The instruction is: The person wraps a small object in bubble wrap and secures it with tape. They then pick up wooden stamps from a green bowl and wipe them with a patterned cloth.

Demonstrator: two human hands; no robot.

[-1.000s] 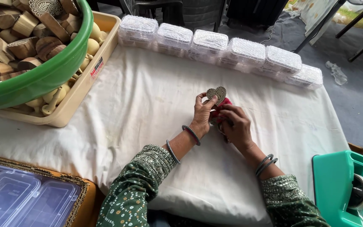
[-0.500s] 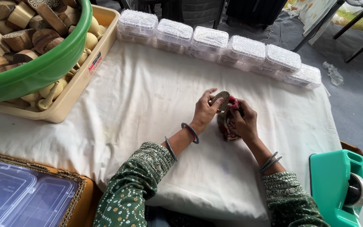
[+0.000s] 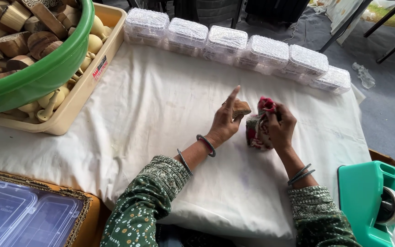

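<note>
My left hand holds a small brown wooden block, its index finger sticking up. Right beside it, my right hand grips a bunched red and white patterned cloth that hangs down onto the white tablecloth. The cloth's upper end sits next to the block; the hands are almost touching. Both wrists wear bangles and green patterned sleeves.
A row of several clear lidded plastic boxes lines the far table edge. At the left, a green basin of wooden blocks rests on a beige tray of wooden pieces. Clear lids lie near left; a teal tape dispenser stands near right.
The hands came lower and closer to the cloth-covered table. The heart-shaped face of the block no longer shows, and the red cloth now bunches in my right hand against it.
</note>
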